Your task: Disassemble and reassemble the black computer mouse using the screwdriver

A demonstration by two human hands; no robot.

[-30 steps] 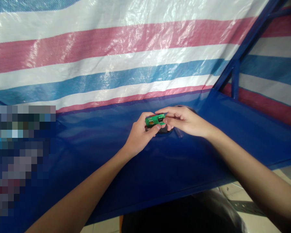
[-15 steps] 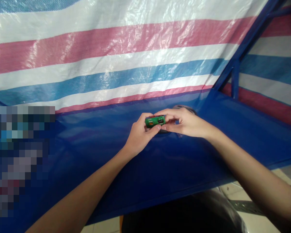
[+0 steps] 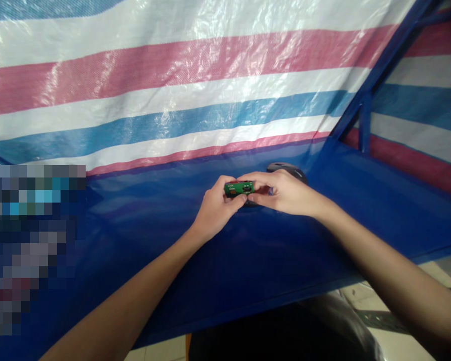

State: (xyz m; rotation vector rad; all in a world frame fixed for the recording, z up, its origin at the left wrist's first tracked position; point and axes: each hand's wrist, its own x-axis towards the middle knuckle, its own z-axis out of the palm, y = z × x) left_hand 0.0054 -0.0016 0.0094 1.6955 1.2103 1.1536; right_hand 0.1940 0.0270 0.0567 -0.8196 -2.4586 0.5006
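Between both hands, above the blue surface, is a small green circuit board (image 3: 239, 188) with a dark part and an orange-brown part on its face. My left hand (image 3: 218, 203) grips its left end, thumb along the lower edge. The fingertips and thumb of my right hand (image 3: 285, 193) pinch its right end. Partly hidden behind my right wrist lies a dark rounded shell (image 3: 289, 170), resembling the cover of a computer mouse. Just under the board shows the edge of another dark piece (image 3: 252, 203), mostly covered by the hands.
The blue tabletop (image 3: 165, 271) ends at a front edge near my lap. Behind it hangs a striped plastic sheet (image 3: 173, 80), with a blue metal frame post (image 3: 364, 120) at the right. The left side holds a pixelated area (image 3: 26, 240) whose contents I cannot make out.
My right hand has shifted slightly left and down, uncovering more of the dark shell behind it. The circuit board has moved slightly left and stays in both hands.
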